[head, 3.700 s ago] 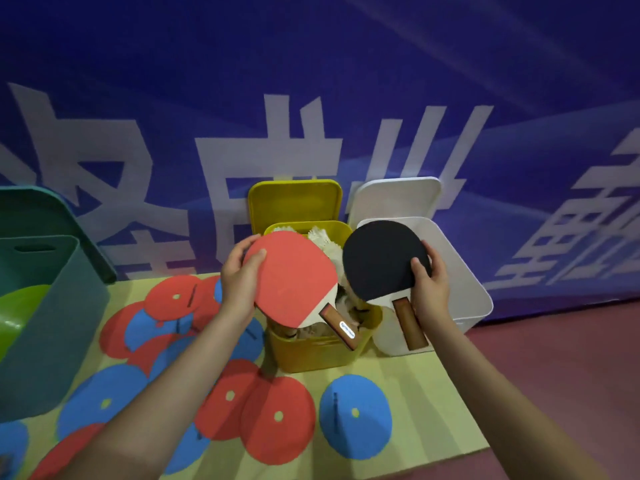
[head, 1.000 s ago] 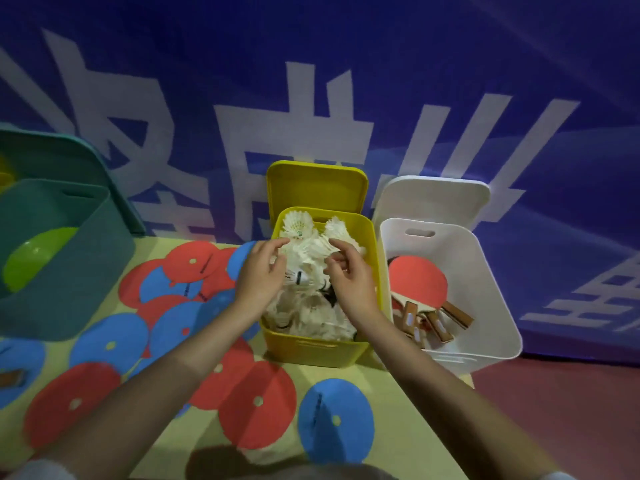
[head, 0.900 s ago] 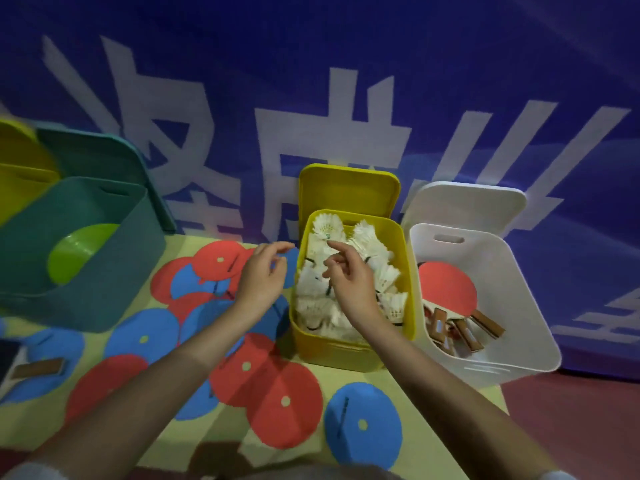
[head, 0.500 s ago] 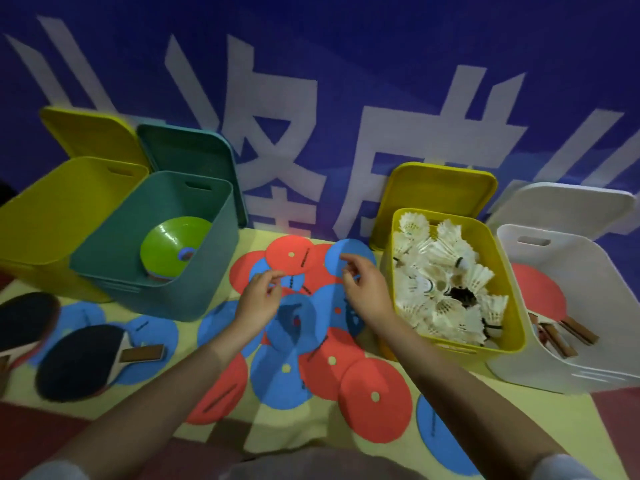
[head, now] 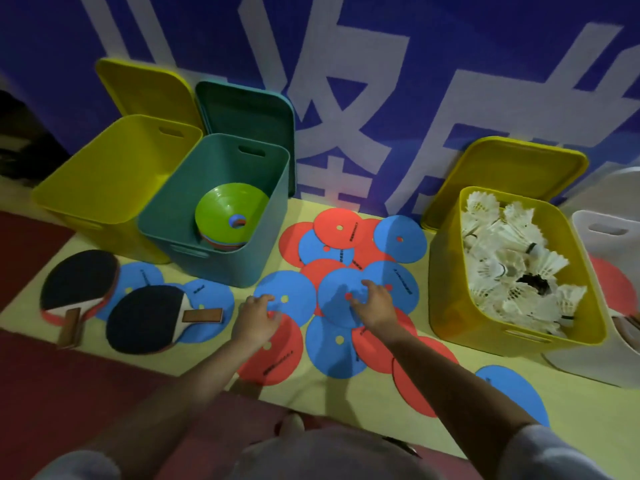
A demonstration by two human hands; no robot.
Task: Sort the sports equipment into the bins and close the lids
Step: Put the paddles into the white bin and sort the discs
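1. The flat discs [head: 346, 268] are judged light, thin and somewhat flexible; lying flush on the mat [head: 433, 382], they are best lifted by an edge or peeled from the overlap.
2. They are seen as red and blue circles, each with a small centre hole and a line of dark print.
3. They are scattered in an overlapping heap just right of the teal bin [head: 221, 216], between it and the shuttlecock bin [head: 512, 265].
4. The left hand [head: 256, 317] is laid on a blue disc with fingers curled at its surface; a firm grasp cannot be told.
5. The right hand [head: 375, 303] is pressed on another blue disc, nothing clearly gripped.
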